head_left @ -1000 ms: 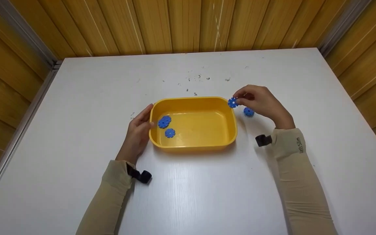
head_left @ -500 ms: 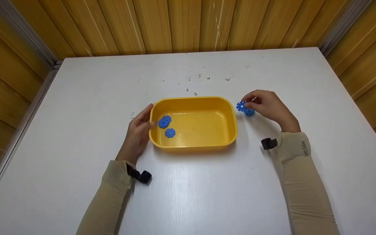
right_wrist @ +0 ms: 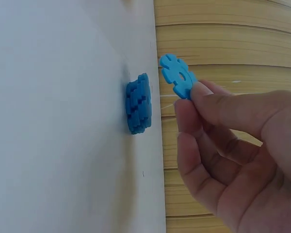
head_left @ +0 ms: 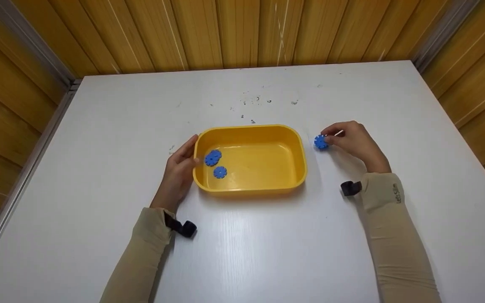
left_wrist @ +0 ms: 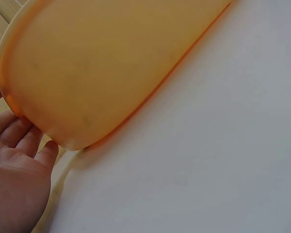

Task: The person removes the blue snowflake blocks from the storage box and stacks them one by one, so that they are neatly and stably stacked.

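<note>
My right hand pinches a blue notched plastic disc between thumb and fingers, to the right of a yellow tub. In the right wrist view, a short stack of similar blue discs stands on the table, apart from the held one. From the head view the held disc covers most of that stack. My left hand grips the tub's left end, thumb at the rim and fingers along the outer wall. Inside the tub, near that end, lie two overlapping blue discs and a single disc.
The white table has small dark marks beyond the tub. Wood-look panels rise behind its far edge and at both sides. A small black camera is strapped at each wrist.
My right hand has moved away from the tub's right rim, rightward and slightly nearer, bringing the pinched disc over the stack. The left hand and tub have stayed in place.
</note>
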`<state>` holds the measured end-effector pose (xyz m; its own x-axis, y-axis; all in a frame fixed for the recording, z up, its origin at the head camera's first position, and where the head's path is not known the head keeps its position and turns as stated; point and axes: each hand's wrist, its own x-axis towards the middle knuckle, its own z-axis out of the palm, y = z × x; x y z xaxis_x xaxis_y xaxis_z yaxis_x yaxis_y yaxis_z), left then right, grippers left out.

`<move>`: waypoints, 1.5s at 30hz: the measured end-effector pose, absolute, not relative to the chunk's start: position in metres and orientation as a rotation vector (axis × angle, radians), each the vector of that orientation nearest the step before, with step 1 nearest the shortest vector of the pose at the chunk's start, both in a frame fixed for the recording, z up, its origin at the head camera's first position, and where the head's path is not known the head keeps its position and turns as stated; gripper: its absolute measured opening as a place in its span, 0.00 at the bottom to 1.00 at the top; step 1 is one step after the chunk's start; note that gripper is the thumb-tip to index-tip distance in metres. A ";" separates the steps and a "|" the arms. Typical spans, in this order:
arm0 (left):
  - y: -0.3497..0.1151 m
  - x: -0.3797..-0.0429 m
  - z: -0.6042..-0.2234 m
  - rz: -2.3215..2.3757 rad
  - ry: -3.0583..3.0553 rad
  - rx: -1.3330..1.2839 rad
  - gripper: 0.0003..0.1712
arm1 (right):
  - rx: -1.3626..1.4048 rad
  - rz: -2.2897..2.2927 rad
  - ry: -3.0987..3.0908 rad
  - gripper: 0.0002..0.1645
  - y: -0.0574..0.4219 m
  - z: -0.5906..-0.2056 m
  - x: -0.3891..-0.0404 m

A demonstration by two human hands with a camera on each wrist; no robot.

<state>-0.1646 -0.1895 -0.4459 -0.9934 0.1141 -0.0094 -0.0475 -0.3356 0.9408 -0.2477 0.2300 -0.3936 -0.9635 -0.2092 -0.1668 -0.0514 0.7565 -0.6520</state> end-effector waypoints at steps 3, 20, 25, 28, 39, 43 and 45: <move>-0.189 -0.164 -0.446 2.494 1.737 0.089 0.39 | -0.178 -1.011 2.714 0.17 0.232 -0.395 -0.248; -0.189 -0.165 -0.446 2.517 1.720 0.077 0.38 | -0.091 -1.014 2.692 0.19 0.239 -0.400 -0.249; -0.189 -0.165 -0.447 2.516 1.731 0.090 0.39 | -0.091 -1.024 2.705 0.18 0.240 -0.401 -0.248; -0.189 -0.165 -0.448 2.521 1.724 0.100 0.39 | -0.092 -1.015 2.700 0.19 0.241 -0.402 -0.248; -0.190 -0.165 -0.448 2.526 1.719 0.119 0.38 | -0.050 -0.989 2.680 0.20 0.238 -0.396 -0.248; -0.190 -0.165 -0.449 2.528 1.713 0.120 0.38 | -0.077 -0.993 2.695 0.21 0.234 -0.391 -0.246; -0.190 -0.165 -0.449 2.530 1.711 0.120 0.38 | -0.100 -0.993 2.706 0.22 0.232 -0.388 -0.245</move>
